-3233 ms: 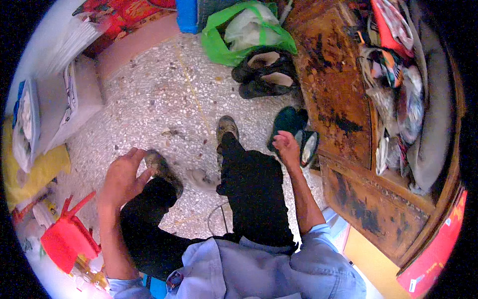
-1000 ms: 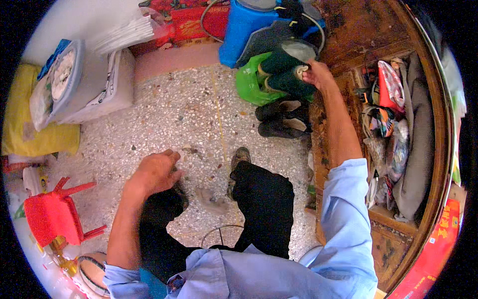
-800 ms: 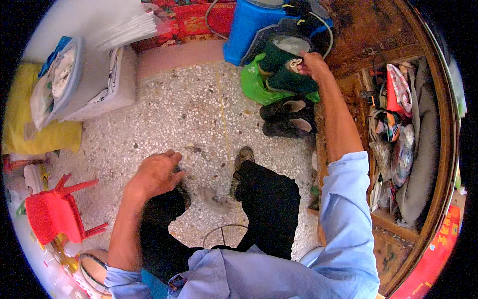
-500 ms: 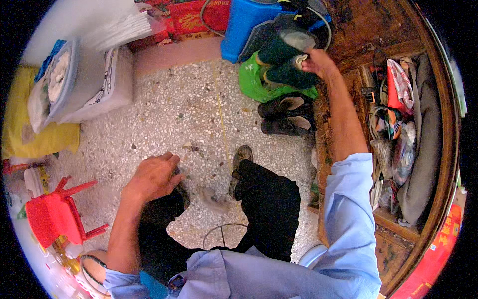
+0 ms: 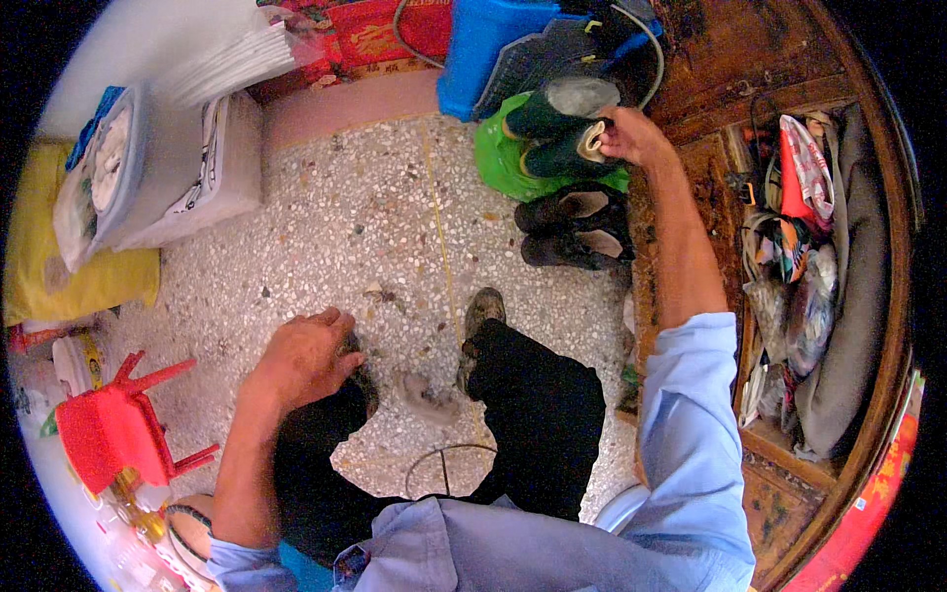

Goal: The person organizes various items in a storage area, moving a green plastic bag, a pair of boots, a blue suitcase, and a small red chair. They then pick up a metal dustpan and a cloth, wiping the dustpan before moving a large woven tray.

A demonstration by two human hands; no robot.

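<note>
1. Rubber boots (image 5: pixel 557 133), dark green, lay on a green bag (image 5: pixel 498 163) beside the blue container (image 5: pixel 483 49); your right hand (image 5: pixel 631 136) was pinched closed on one boot's cuff.
2. Your left hand (image 5: pixel 301 355) was cupped over your left shoe (image 5: pixel 360 370); whether it gripped could not be told.
3. Black sandals (image 5: pixel 572 232) lay just below the boots, against the wooden cabinet (image 5: pixel 730 59).

The picture is bright and even. Soft light falls on the speckled floor (image 5: pixel 345 227), with only faint shadows. The far left is very white and washed out. The middle looks sharp. Straight lines bend near the round rim, and the corners are black.
</note>
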